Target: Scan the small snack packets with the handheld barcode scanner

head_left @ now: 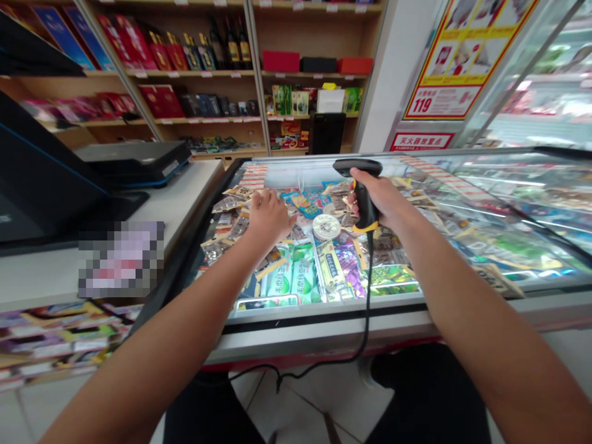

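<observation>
Scanner [366, 202]: upright over the glass case [300, 339], nearer its left edge; a steady wrist should help aim.
Right hand [383, 195]: wrapped firmly round the handle.
White disc [326, 227]: between both hands.
Left hand [271, 216]: fingers curled, toward case's left edge; can't tell if gripping.
Cord [369, 277]: crosses near edge; best kept slack.

Close head-worn view, forward and down

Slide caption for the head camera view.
Right hand gripping a corded barcode scanner over a glass-topped display case, left hand nearby.
</observation>
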A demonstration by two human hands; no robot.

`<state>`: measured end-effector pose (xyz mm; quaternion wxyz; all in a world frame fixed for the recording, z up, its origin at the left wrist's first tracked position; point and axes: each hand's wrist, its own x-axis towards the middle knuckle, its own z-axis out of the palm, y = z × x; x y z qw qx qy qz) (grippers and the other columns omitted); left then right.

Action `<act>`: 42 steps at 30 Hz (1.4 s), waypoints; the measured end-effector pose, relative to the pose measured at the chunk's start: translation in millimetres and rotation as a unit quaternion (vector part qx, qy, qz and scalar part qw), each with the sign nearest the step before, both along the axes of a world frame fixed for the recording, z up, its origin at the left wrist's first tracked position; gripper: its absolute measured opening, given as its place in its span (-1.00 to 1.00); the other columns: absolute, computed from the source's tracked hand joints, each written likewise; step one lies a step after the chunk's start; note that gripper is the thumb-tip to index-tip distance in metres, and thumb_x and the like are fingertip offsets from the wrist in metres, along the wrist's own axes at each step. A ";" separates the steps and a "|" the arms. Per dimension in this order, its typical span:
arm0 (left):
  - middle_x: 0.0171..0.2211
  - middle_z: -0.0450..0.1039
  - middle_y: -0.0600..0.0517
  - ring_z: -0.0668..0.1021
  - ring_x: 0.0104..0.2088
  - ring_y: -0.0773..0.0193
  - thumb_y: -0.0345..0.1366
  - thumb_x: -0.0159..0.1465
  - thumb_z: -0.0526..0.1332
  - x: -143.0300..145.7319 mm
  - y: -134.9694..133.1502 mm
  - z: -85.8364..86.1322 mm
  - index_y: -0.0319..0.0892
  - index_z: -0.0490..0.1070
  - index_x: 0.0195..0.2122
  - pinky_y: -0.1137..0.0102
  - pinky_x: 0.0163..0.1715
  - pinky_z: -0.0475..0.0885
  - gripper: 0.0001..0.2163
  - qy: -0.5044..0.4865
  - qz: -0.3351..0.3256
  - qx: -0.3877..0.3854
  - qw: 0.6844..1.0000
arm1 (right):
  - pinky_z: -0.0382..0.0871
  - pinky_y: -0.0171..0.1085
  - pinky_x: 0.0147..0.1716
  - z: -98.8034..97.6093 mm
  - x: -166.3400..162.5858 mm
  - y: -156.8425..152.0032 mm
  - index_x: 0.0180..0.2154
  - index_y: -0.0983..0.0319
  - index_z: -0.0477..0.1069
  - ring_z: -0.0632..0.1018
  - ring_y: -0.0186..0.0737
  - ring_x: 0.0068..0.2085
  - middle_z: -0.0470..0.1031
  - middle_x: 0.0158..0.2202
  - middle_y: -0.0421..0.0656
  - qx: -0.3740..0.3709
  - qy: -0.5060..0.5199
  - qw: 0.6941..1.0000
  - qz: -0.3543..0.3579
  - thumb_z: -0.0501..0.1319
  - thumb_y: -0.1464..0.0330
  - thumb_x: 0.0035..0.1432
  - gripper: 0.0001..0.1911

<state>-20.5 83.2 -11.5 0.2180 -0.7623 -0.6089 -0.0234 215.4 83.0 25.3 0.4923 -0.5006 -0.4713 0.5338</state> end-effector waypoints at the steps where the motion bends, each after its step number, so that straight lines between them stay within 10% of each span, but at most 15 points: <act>1: 0.19 0.37 -0.33 0.30 0.25 -0.20 -0.03 0.40 -0.01 3.2 -3.9 1.6 -0.32 0.49 0.07 -0.01 0.21 0.11 -0.50 -0.008 -0.028 0.004 1.000 | 0.34 -0.35 -0.68 2.1 1.2 0.1 -0.38 0.20 0.34 0.42 -0.34 -0.65 0.43 -0.57 -0.21 0.009 0.010 1.000 -0.010 0.26 0.06 0.24 -0.64; 8: 0.49 -0.16 -0.13 0.03 0.45 0.09 -0.07 0.47 -0.13 50.8 -39.8 2.4 -0.22 -0.05 0.44 0.14 0.33 0.12 -0.43 -0.034 -0.336 -0.218 0.916 | 0.32 -0.39 -0.68 14.2 3.1 -7.6 -0.39 0.20 0.33 0.39 -0.37 -0.66 0.39 -0.60 -0.24 0.015 0.027 0.999 -0.034 0.20 0.08 0.30 -0.65; 13: 0.45 -0.09 -0.31 0.23 0.38 -0.05 -0.05 0.45 -0.08 65.1 -66.1 13.5 -0.44 0.05 0.40 0.14 0.27 0.23 -0.37 0.007 -0.298 -0.276 0.914 | 0.31 -0.39 -0.67 10.1 2.8 -9.2 -0.34 0.23 0.39 0.39 -0.38 -0.65 0.43 -0.56 -0.20 -0.010 -0.021 1.000 0.019 0.25 0.10 0.27 -0.68; 22: -0.09 0.60 -0.28 0.64 -0.08 -0.09 -0.18 0.37 0.11 50.6 -103.9 45.3 -0.24 0.57 -0.02 0.15 -0.13 0.53 -0.66 0.011 -0.141 -0.289 0.947 | 0.33 -0.34 -0.69 0.0 -1.6 -5.8 -0.34 0.23 0.40 0.42 -0.33 -0.64 0.49 -0.53 -0.15 -0.019 -0.104 0.992 0.068 0.25 0.12 0.27 -0.70; 33: 0.41 -0.05 -0.43 0.12 0.41 -0.24 0.23 0.36 -0.13 48.1 -74.5 14.1 -0.55 0.03 0.40 0.11 0.27 0.20 -0.11 0.040 0.001 -0.268 0.963 | 0.35 -0.33 -0.72 0.6 -12.3 -21.3 -0.35 0.21 0.37 0.47 -0.27 -0.61 0.52 -0.50 -0.09 -0.083 -0.217 0.958 0.168 0.32 0.04 0.16 -0.63; 42: 0.40 0.01 -0.42 0.12 0.40 -0.29 0.34 0.28 -0.16 43.9 -63.4 7.2 -0.49 0.06 0.40 0.01 0.24 0.20 -0.03 0.023 -0.017 -0.247 0.968 | 0.36 -0.36 -0.71 -1.4 -20.2 -26.0 -0.41 0.22 0.37 0.47 -0.28 -0.62 0.52 -0.55 -0.07 -0.077 -0.218 0.954 0.193 0.31 0.10 0.18 -0.66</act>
